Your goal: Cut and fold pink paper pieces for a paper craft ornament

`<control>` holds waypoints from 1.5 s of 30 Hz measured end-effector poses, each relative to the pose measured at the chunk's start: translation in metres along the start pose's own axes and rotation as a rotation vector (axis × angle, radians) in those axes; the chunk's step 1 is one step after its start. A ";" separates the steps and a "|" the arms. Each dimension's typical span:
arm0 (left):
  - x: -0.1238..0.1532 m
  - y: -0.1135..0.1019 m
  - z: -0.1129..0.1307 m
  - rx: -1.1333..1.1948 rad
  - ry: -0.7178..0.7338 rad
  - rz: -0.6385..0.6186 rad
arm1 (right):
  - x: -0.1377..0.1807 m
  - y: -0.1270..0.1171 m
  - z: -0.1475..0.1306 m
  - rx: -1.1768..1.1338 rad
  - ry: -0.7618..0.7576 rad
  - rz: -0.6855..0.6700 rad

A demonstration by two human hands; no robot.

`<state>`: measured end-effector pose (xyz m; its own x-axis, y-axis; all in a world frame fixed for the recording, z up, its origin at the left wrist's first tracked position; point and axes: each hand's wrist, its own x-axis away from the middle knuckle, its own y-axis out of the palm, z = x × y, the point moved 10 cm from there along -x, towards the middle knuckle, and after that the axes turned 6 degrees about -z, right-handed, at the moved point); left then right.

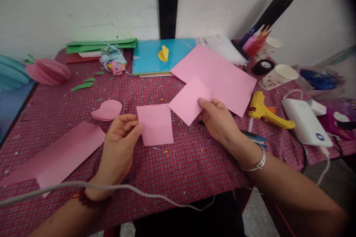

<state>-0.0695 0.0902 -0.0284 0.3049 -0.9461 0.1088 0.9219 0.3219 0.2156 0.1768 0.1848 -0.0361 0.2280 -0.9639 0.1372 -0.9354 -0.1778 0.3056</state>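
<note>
My left hand (121,142) pinches the left edge of a small pink paper square (156,126) between thumb and fingers. In my right hand (218,120) is another pink paper piece (189,100), gripped at its right side and turned corner-down. The two pieces come close together at one corner; whether they touch I cannot tell. Behind the right piece lies a large pink sheet (219,74). Left of my left hand are a pink rounded cutout (108,110) and a long folded pink strip (71,152).
A yellow glue gun (268,113), a white power bank (306,122) and paper cups (279,76) stand at right. Blue sheets (150,57) carry a yellow cutout (163,53). A paper pumpkin (48,71) sits at left. A white cable (133,189) crosses the front over my left wrist.
</note>
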 end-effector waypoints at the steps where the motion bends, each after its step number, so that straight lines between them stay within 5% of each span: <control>1: 0.000 0.000 0.003 -0.007 0.006 0.005 | -0.001 -0.001 0.000 0.013 0.011 -0.003; 16: -0.008 -0.003 0.001 0.169 0.043 0.042 | 0.000 -0.001 -0.013 0.128 -0.007 -0.023; 32: -0.009 0.001 0.004 -0.018 0.073 -0.051 | 0.004 0.014 -0.011 -0.049 -0.018 -0.124; 45: -0.008 -0.005 0.001 -0.036 0.060 0.016 | 0.004 0.013 -0.004 -0.072 0.042 -0.118</control>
<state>-0.0767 0.0963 -0.0289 0.3324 -0.9416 0.0538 0.9245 0.3366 0.1789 0.1668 0.1793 -0.0284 0.3477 -0.9278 0.1353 -0.8802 -0.2732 0.3881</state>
